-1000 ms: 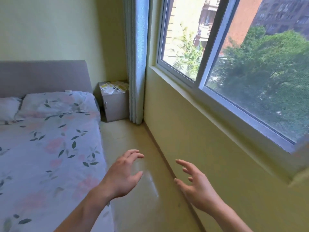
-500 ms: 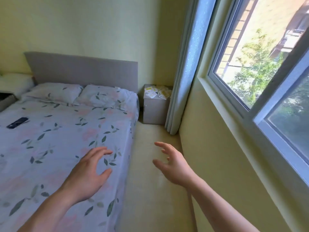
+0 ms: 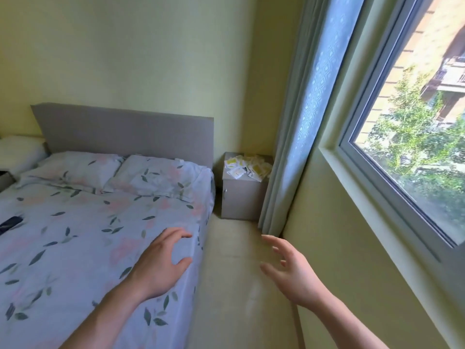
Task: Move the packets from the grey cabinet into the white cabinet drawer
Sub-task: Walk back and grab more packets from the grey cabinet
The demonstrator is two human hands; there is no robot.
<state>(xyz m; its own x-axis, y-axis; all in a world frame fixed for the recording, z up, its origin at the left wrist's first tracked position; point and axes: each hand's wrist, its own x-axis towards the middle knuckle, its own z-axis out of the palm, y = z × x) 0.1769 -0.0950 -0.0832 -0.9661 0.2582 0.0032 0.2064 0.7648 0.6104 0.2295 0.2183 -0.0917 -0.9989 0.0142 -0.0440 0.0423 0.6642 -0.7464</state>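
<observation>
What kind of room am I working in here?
Most likely a bedroom: a made bed with pillows and a grey headboard, a small grey cabinet beside it holding packets, and a curtained window.

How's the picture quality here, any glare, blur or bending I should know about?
Head view: daylight through the window overexposes the building outside; wide-angle bending curves the curtain and window frame; both hands, left hand and right hand, are slightly soft; the packets on the grey cabinet are too small to read.
</observation>
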